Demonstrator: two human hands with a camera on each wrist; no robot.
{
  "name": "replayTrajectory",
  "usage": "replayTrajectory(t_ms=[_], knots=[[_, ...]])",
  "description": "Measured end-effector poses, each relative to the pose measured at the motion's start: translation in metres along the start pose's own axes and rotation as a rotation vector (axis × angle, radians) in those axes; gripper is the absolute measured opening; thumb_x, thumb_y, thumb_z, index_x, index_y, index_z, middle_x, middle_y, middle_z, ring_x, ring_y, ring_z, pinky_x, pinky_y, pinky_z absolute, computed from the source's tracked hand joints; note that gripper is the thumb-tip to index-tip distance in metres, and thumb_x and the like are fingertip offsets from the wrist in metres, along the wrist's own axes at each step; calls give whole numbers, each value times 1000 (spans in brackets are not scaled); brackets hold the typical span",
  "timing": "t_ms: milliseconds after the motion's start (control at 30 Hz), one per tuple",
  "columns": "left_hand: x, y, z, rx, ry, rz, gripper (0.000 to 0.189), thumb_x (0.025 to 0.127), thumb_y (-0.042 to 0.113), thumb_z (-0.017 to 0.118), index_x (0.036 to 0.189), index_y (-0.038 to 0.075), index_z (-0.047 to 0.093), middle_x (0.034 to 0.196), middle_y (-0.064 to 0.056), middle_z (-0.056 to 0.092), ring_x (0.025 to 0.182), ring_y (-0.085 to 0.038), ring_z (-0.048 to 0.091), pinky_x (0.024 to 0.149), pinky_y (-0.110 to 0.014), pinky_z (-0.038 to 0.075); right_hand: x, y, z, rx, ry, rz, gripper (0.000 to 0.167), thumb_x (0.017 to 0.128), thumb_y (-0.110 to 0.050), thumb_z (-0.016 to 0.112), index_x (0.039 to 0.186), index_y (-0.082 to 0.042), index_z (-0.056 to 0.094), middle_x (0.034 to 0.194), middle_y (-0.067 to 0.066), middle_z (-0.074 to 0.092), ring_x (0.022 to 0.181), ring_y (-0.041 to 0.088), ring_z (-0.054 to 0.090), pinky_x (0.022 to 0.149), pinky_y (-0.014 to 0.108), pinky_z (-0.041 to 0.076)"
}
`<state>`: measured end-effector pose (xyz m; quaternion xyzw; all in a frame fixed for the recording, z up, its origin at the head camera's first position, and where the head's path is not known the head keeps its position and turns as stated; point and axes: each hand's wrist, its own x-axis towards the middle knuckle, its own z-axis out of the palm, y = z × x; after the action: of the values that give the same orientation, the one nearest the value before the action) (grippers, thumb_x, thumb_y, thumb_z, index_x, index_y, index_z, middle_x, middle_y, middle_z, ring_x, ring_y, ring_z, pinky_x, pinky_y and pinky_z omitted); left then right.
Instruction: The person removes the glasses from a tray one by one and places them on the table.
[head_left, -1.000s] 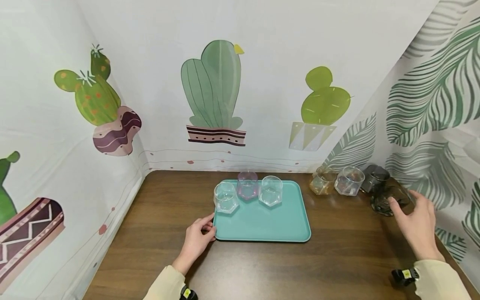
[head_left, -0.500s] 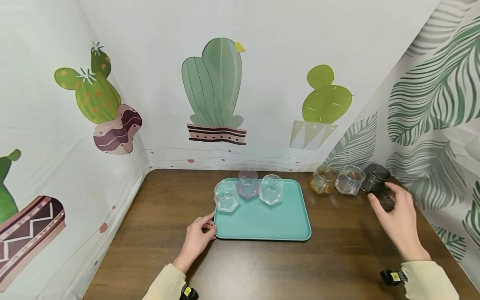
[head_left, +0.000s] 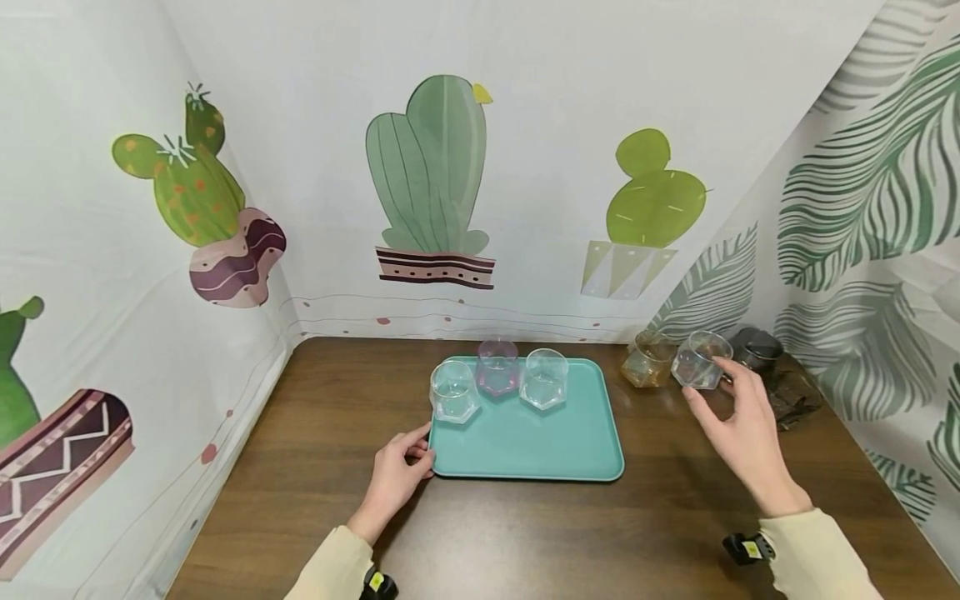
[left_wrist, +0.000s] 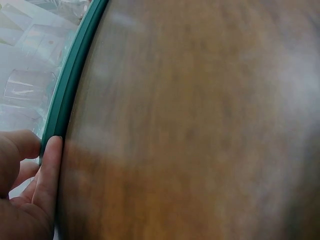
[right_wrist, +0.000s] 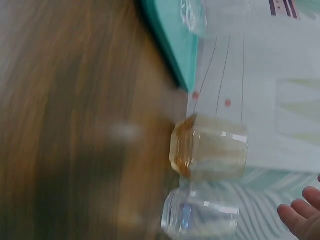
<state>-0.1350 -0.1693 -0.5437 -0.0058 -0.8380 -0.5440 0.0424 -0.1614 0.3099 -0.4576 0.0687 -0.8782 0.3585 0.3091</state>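
A right hand (head_left: 750, 433) hovers, its grip wide and holding nothing, at the near side of a short, clear, facet-based glass (head_left: 693, 363) standing upright near the far edge of a brown wooden desk (head_left: 570, 546), toward the far right corner. The squat glass, with no marked long axis, lies just ahead and slightly left of the palm; the right wrist view shows fingertips apart from it. An amber faceted glass (head_left: 647, 363) stands just beside it on the left, two smoky-grey glasses (head_left: 759, 346) to its right. Well apart, the left hand (head_left: 401, 468) keeps a narrow grip, pinching the left rim of a rectangular turquoise tray (head_left: 525, 452) by its near left corner. Desk wood runs between the tray's right edge and the amber glass; two clear glasses (head_left: 453, 392) and a pale purple one (head_left: 498, 367) occupy the tray's far side, turquoise surface showing along its near half.
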Motion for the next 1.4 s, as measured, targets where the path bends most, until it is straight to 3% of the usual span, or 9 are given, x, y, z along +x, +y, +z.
replayTrajectory(t_ms=[267, 400, 533, 667, 900, 1400], knots=[[-1, 1, 0, -7, -2, 2, 45, 90, -7, 71, 135, -3, 68, 94, -11, 64, 81, -13, 68, 60, -21, 64, 2, -20, 20, 64, -90, 23, 63, 91, -10, 79, 146, 2, 51, 137, 27, 51, 117, 44, 55, 94, -1, 33], [-2, 1, 0, -15, -3, 4, 45, 90, -7, 71, 135, -3, 67, 94, -12, 64, 82, -14, 68, 60, -22, 64, 4, -29, 32, 70, -133, 25, 62, 93, -12, 78, 147, 0, 51, 139, 25, 52, 120, 42, 56, 95, 4, 37], [-2, 1, 0, -15, -5, 3, 45, 90, -7, 71, 135, -3, 67, 95, -12, 64, 82, -15, 68, 60, -22, 64, 6, -36, 44, 83, -176, 27, 62, 95, -17, 76, 148, -2, 49, 139, 23, 52, 118, 41, 56, 98, 31, 50], [-2, 1, 0, -7, -6, 1, 45, 91, -7, 72, 135, -3, 67, 95, -11, 64, 82, -16, 68, 60, -21, 64, 7, -42, 58, 115, -218, 21, 62, 97, -19, 75, 149, 0, 48, 142, 24, 52, 121, 43, 55, 95, 56, 50], [0, 4, -1, 4, -7, 6, 45, 91, -6, 71, 136, -3, 67, 95, -12, 64, 82, -17, 68, 61, -21, 64, 12, -48, 80, 187, -292, 17, 62, 99, -19, 73, 150, 2, 45, 147, 25, 48, 129, 45, 51, 103, 61, 50], [-1, 3, -1, 5, -5, 8, 45, 90, -7, 71, 135, -3, 67, 94, -11, 63, 83, -15, 68, 61, -21, 64, 22, -57, 129, 247, -504, 154, 80, 94, -32, 80, 154, 0, 39, 152, 23, 43, 140, 42, 43, 111, 60, 48]])
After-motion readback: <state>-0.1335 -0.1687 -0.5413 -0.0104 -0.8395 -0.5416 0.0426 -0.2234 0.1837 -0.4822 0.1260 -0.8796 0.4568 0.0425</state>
